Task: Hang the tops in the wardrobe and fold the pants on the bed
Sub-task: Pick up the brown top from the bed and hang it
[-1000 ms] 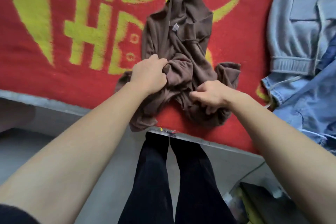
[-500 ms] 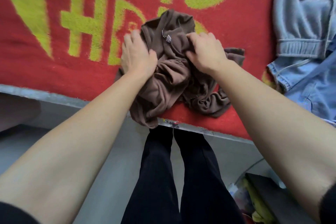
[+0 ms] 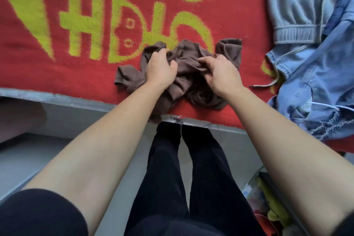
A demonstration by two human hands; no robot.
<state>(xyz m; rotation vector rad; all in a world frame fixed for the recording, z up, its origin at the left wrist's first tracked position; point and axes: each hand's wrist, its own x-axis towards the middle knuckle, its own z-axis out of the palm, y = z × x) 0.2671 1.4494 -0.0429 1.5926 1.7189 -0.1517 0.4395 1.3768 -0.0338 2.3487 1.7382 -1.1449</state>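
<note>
The crumpled brown knit garment (image 3: 189, 53) is held at the red, yellow-patterned bed's (image 3: 57, 78) near edge, its folds clutched by the left hand (image 3: 160, 69) and pinched by the right hand (image 3: 220, 75), presumably for untangling

My left hand (image 3: 161, 71) lay flat over the brown top (image 3: 188, 51) half a second ago; now its fingers dig into bunched cloth. My right hand (image 3: 220, 74) pinches a fold nearer the middle. The top is more crumpled, its label has gone from sight, and one sleeve (image 3: 126, 74) has spilled out leftward.
</note>
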